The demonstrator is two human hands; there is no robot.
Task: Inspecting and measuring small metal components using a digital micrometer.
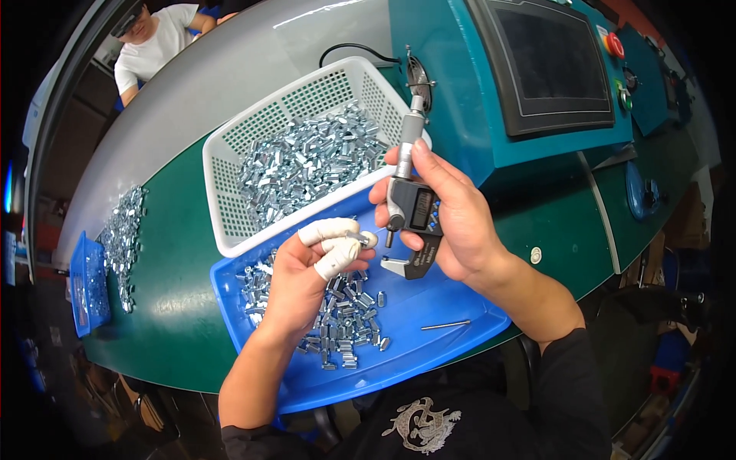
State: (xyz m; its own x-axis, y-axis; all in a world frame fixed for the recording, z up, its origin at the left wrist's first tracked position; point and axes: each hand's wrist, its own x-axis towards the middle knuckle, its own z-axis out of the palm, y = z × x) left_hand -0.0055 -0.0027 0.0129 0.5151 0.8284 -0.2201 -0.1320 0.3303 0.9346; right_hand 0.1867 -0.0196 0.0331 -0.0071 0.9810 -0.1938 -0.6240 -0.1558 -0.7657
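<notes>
The micrometer point(415, 205) is the landmark here. The small metal part point(356, 237) lies to the left of its measuring gap, near to it but not inside it. The part is pinched between the fingertips of the left hand point(295, 268), which is therefore the nearer hand. As far as the covered fingers let me see, its long axis points sideways, roughly toward the gap. The right hand point(460, 222) grips the micrometer, which stands tilted, with its thimble up and to the right and its gap down and to the left.

Now the count. There is one micrometer and one pinched part. White finger covers point(335, 259) are on the left hand, at least two; the exact number I cannot tell. Below the micrometer extends one blue tray point(437, 356), with many loose parts point(349, 314), too many for counting, and one thin rod point(445, 325), which is below and to the right of it. To the upper left of the micrometer is one white basket point(218, 184), with one large heap point(307, 165) inside. Far left of it are one small blue bin point(92, 284) and one more pile point(123, 238).
</notes>
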